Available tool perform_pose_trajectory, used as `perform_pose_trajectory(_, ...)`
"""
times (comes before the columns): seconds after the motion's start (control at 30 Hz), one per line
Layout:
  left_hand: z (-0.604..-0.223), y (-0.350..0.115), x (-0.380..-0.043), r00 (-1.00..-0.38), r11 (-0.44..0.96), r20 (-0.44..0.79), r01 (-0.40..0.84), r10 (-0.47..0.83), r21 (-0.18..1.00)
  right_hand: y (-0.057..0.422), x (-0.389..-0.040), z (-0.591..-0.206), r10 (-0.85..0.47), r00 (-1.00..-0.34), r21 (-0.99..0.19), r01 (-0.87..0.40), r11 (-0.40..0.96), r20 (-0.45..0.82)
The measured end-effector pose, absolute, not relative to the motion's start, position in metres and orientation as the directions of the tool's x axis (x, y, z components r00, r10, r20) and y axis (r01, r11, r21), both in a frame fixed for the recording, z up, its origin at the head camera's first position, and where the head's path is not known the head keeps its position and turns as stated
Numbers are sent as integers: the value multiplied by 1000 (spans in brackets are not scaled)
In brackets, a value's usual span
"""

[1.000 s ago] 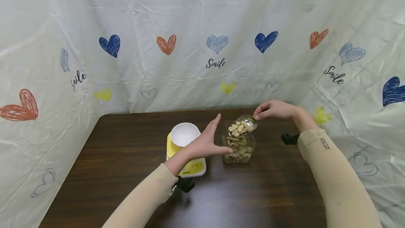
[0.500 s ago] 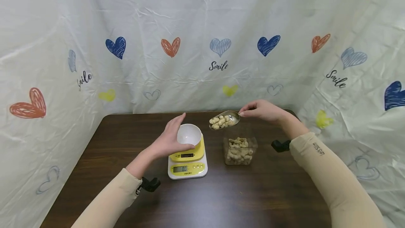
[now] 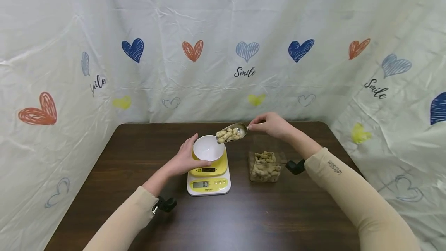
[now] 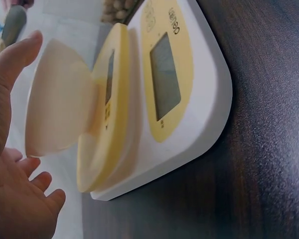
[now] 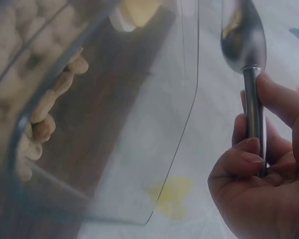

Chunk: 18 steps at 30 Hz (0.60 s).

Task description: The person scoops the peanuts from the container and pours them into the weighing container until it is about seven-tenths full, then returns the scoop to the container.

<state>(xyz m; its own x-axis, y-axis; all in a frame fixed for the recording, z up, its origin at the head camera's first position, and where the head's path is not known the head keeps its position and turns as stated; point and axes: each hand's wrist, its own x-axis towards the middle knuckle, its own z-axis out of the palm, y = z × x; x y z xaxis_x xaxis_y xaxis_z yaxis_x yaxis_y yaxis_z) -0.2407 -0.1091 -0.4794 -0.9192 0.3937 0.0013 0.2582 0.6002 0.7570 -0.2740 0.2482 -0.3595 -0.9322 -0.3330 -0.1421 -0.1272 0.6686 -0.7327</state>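
Observation:
My right hand (image 3: pixel 271 124) grips the handle of a metal scoop (image 5: pixel 244 40) loaded with peanuts (image 3: pixel 228 134). The scoop's front lip overlaps the right rim of a white bowl (image 3: pixel 208 148) and tilts slightly down toward it. That bowl stands on the yellow platform of a kitchen scale (image 3: pixel 209 183), whose display reads 0.0. My left hand (image 3: pixel 182 160) is at the bowl's left side, thumb and fingers spread around it; in the left wrist view the thumb overlaps the rim and the other fingers are loosely bent beside the bowl (image 4: pixel 60 99).
To the right of the scale, a clear plastic container (image 3: pixel 253 171) holds more peanuts, its wall (image 5: pixel 114 216) close to the right wrist camera. Everything stands on a dark wooden table (image 3: pixel 244 220). A white curtain (image 3: pixel 216 18) printed with hearts hangs behind and at both sides.
The right hand has carried the loaded scoop left from above the container to the bowl's rim. My left hand has moved left from in front of the container to the bowl.

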Motion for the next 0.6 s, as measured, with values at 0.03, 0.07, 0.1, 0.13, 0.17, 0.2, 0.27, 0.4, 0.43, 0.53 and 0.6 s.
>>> perform_pose_trajectory(0.03,-481,-108,-241,-921,600,-2,253,390,759,245,-274,-360,-338,-932,-728,-137,671,-135)
perform_pose_trajectory(0.07,-482,-108,-242,-923,603,-9,244,385,759,242,-274,-360,-339,-932,-723,-146,675,-127)
perform_pose_trajectory(0.1,-483,-107,-242,-924,605,-11,240,381,759,240,-274,-360,-342,-932,-717,-157,679,-119)
perform_pose_trajectory(0.13,-483,-107,-243,-926,605,-10,239,379,760,237,-274,-360,-343,-933,-712,-166,683,-111)
perform_pose_trajectory(0.17,-484,-107,-244,-926,604,-9,238,377,761,234,-274,-361,-343,-934,-706,-173,686,-105)
perform_pose_trajectory(0.2,-485,-107,-244,-927,602,-5,240,375,761,232,-275,-361,-345,-933,-703,-180,688,-98)
perform_pose_trajectory(0.27,-486,-106,-246,-929,601,-6,234,369,764,227,-275,-361,-342,-936,-690,-190,698,-88)
perform_pose_trajectory(0.4,-487,-105,-247,-932,595,-6,227,363,771,220,-275,-360,-341,-937,-663,-210,718,-74)
perform_pose_trajectory(0.43,-487,-105,-247,-932,596,-9,223,361,771,219,-275,-360,-340,-938,-658,-212,722,-72)
perform_pose_trajectory(0.53,-488,-106,-248,-933,596,-14,218,360,773,217,-275,-360,-342,-937,-656,-216,723,-68)
perform_pose_trajectory(0.6,-489,-107,-248,-932,592,-7,224,362,774,216,-275,-360,-340,-938,-657,-214,723,-68)
